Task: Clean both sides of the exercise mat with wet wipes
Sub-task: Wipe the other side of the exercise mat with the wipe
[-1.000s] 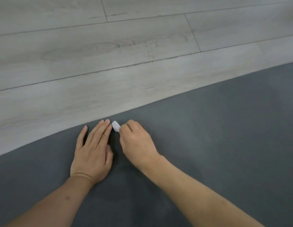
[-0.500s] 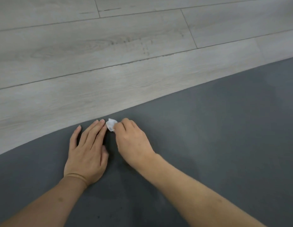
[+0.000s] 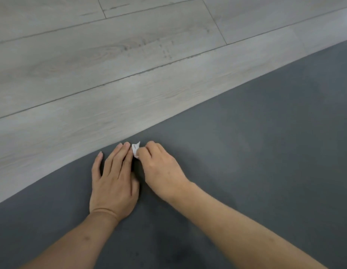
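A dark grey exercise mat [image 3: 256, 152] lies flat on the floor and fills the lower right of the view. My left hand [image 3: 114, 179] rests palm down on it near its far edge, fingers straight and close together. My right hand [image 3: 163, 171] is right beside it, fingers pinched on a small crumpled white wet wipe [image 3: 135, 149], which sticks out at the fingertips and touches the mat next to my left fingertips. Most of the wipe is hidden inside the right hand.
Pale grey wood-look floor planks [image 3: 110, 65] run beyond the mat's far edge, which slants from lower left to upper right. Both forearms reach in from the bottom of the view.
The wipe sticks out a little further from my right fingers and looks more crumpled. Both hands stay side by side at the same spot on the mat; the camera has shifted slightly.
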A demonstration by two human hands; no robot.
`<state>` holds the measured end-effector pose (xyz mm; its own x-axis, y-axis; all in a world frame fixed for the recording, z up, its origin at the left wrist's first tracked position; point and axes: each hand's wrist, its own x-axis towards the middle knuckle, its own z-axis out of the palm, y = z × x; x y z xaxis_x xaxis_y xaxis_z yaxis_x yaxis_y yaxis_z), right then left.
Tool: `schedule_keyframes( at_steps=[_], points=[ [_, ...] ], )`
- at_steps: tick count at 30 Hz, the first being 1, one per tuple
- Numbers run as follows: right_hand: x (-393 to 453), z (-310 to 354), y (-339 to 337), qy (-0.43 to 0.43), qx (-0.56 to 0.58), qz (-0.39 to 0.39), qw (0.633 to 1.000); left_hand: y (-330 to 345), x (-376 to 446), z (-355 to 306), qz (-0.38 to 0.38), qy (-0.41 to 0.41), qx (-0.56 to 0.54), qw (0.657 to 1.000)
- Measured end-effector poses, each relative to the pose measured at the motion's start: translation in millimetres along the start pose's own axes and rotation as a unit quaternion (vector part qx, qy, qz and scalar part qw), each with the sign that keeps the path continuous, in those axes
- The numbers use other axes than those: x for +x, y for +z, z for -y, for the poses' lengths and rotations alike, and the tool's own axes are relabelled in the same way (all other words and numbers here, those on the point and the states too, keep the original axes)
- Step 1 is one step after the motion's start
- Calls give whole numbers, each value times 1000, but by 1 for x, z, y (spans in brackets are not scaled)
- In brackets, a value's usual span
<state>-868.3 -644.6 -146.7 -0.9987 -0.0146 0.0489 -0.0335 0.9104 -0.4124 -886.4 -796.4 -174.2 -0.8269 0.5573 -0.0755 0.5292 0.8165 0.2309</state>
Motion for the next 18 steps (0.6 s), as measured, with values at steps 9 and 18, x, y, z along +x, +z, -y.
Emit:
schedule_keyframes(
  at_steps=[9, 18],
  points=[
    [6, -134, -65, 340, -118, -171, 917, 0, 0, -2, -7, -5, 6, 1000],
    [-6, -104, -54, 89, -82, -41, 992, 3, 1, -3, -16, 0, 20, 1000]
  ],
)
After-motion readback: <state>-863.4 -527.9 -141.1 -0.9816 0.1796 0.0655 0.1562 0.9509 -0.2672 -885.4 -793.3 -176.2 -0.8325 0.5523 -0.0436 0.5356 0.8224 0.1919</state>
